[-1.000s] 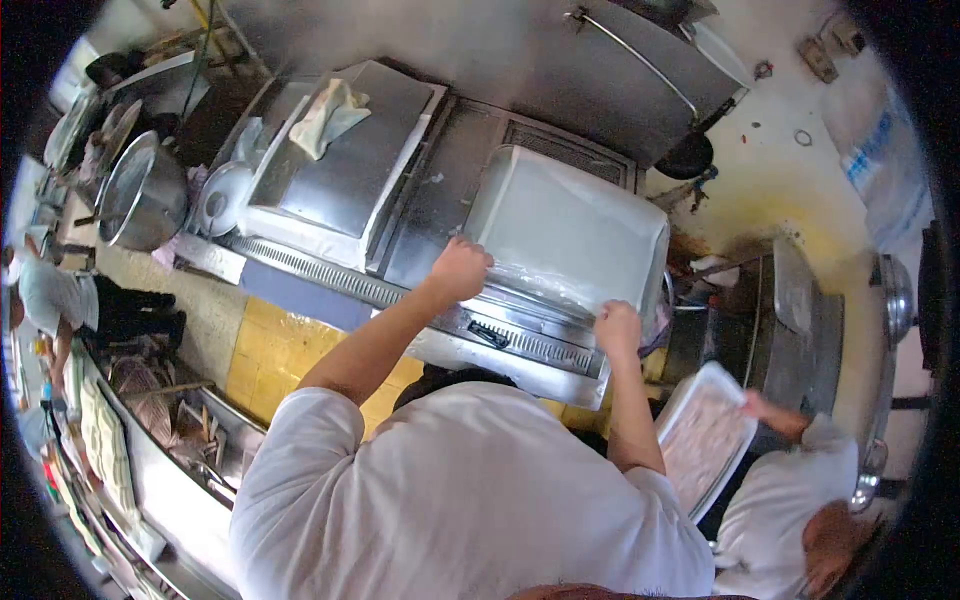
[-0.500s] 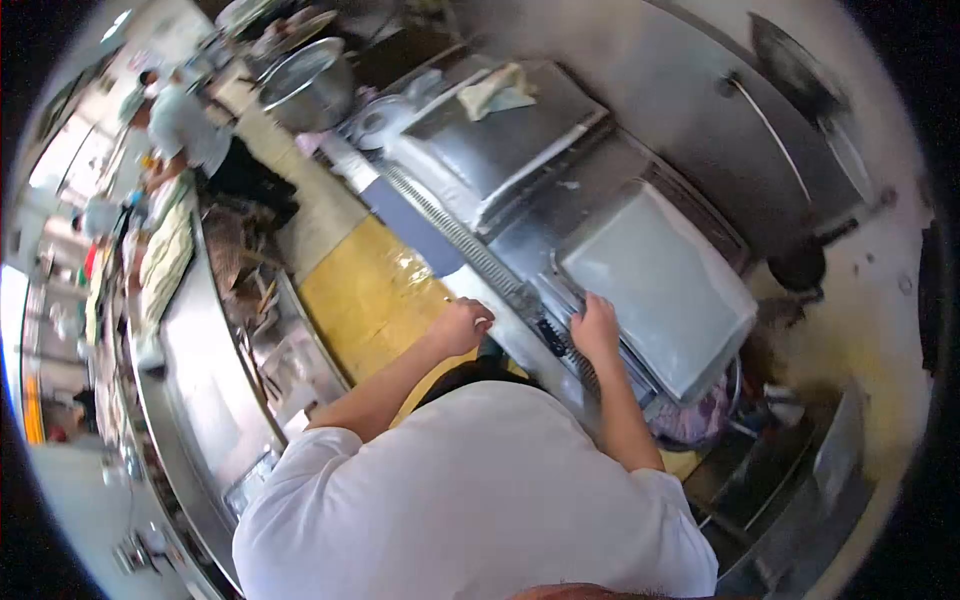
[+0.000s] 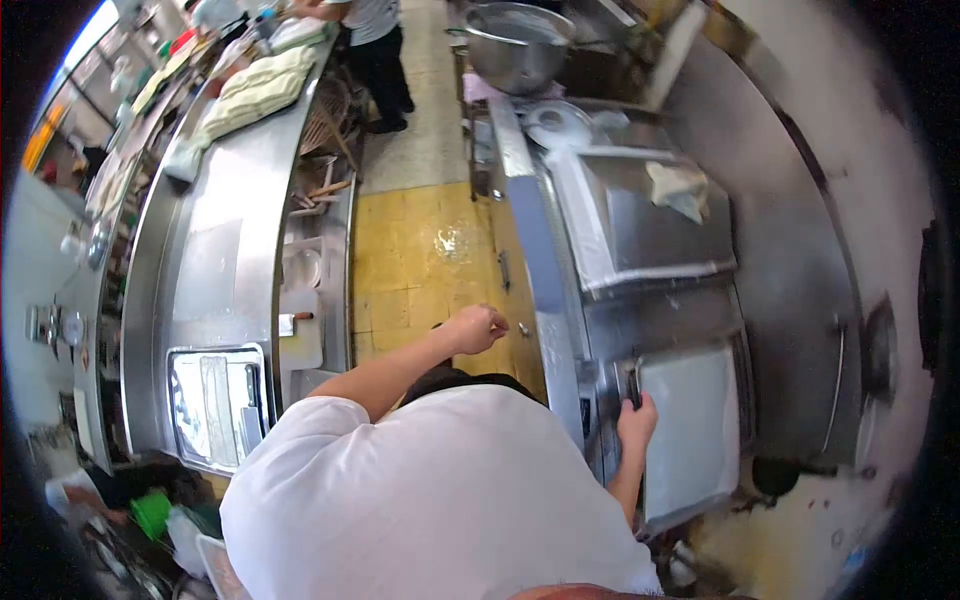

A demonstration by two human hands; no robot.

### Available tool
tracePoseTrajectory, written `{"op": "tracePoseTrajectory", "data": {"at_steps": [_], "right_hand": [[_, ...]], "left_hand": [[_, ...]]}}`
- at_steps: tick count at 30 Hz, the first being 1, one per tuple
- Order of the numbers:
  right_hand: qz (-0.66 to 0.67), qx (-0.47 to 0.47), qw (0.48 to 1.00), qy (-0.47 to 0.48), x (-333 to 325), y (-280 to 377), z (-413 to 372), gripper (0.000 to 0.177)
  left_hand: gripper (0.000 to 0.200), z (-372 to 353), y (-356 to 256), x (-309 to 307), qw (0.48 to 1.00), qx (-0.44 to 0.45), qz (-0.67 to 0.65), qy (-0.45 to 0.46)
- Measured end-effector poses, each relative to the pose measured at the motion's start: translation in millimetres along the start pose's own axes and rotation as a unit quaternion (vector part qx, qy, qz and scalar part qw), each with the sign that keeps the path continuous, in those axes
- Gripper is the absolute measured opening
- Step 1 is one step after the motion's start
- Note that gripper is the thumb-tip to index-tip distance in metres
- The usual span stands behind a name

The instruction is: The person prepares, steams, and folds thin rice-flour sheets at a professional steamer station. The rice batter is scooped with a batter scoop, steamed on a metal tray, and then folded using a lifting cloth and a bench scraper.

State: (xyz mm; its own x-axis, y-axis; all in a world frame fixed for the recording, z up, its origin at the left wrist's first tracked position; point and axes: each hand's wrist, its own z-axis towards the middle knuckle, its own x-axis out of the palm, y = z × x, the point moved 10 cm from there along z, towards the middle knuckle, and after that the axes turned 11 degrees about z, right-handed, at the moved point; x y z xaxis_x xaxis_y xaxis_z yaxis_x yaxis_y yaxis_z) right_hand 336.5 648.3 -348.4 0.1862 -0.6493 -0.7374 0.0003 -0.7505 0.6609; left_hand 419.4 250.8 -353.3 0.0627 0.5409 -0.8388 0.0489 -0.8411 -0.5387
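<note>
My left hand (image 3: 478,328) is held in front of my body above the yellow floor, its fingers curled in and nothing visible in them. At the right, my right hand (image 3: 637,422) is closed round a dark handle (image 3: 631,388) at the near side of a pale, flat rectangular cover (image 3: 690,425) on the steel counter. Farther along that counter sits a second steel cover (image 3: 655,225), with a crumpled cloth (image 3: 680,190) on it.
A steel table (image 3: 215,250) at the left bears a tray (image 3: 190,455) with a knife, and dough-like strips (image 3: 258,92). Tools lie on a shelf below. A large metal bowl (image 3: 518,50) stands beyond the right counter. A person (image 3: 376,60) stands at the far table.
The view has turned, so the aisle now runs straight ahead and more of the left table shows. My right hand is at the dark handle; my left hand stays curled before me.
</note>
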Motion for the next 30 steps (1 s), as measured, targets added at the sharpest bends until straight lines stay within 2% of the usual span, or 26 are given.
{"op": "tracePoseTrajectory", "data": {"at_steps": [2, 3, 5, 6, 8, 9, 11, 13, 18, 22, 26, 30], "right_hand": [[-0.040, -0.073, 0.991, -0.104, 2, 24, 15, 0.039], [-0.045, -0.088, 0.991, -0.093, 18, 43, 29, 0.039], [0.053, -0.066, 0.993, -0.084, 45, 81, 49, 0.040], [0.048, -0.079, 0.993, -0.072, 62, 110, 59, 0.040], [0.039, -0.115, 0.991, 0.051, 120, 180, 78, 0.042], [0.023, -0.127, 0.987, 0.090, 147, 217, 82, 0.042], [0.034, -0.184, 0.972, 0.139, 193, 288, 83, 0.042], [0.026, -0.238, 0.948, 0.211, 240, 348, 81, 0.042], [0.028, -0.285, 0.895, 0.343, 342, 442, 72, 0.045], [-0.073, -0.358, 0.817, 0.446, 426, 491, 66, 0.045], [-0.137, -0.415, 0.743, 0.508, 501, 542, 72, 0.045], [-0.143, -0.445, 0.687, 0.556, 566, 605, 80, 0.045]], "left_hand": [[0.018, -4, 38, -17, 0.999, -0.034, -0.011, -0.011], [0.018, -7, 60, -26, 0.998, -0.048, -0.018, -0.023], [0.019, -13, 101, -39, 0.997, -0.059, -0.017, -0.037], [0.019, -17, 121, -50, 0.996, -0.073, -0.023, -0.047], [0.020, -29, 153, -74, 0.994, -0.085, -0.029, -0.059], [0.020, -37, 168, -91, 0.992, -0.102, -0.033, -0.071], [0.022, -54, 198, -113, 0.987, -0.154, -0.037, -0.030], [0.023, -74, 228, -134, 0.978, -0.190, -0.052, -0.063], [0.024, -131, 289, -170, 0.942, -0.294, -0.087, -0.136], [0.024, -181, 323, -178, 0.891, -0.376, -0.138, -0.216], [0.024, -216, 353, -179, 0.835, -0.466, -0.152, -0.252], [0.023, -235, 378, -195, 0.783, -0.532, -0.160, -0.280]]}}
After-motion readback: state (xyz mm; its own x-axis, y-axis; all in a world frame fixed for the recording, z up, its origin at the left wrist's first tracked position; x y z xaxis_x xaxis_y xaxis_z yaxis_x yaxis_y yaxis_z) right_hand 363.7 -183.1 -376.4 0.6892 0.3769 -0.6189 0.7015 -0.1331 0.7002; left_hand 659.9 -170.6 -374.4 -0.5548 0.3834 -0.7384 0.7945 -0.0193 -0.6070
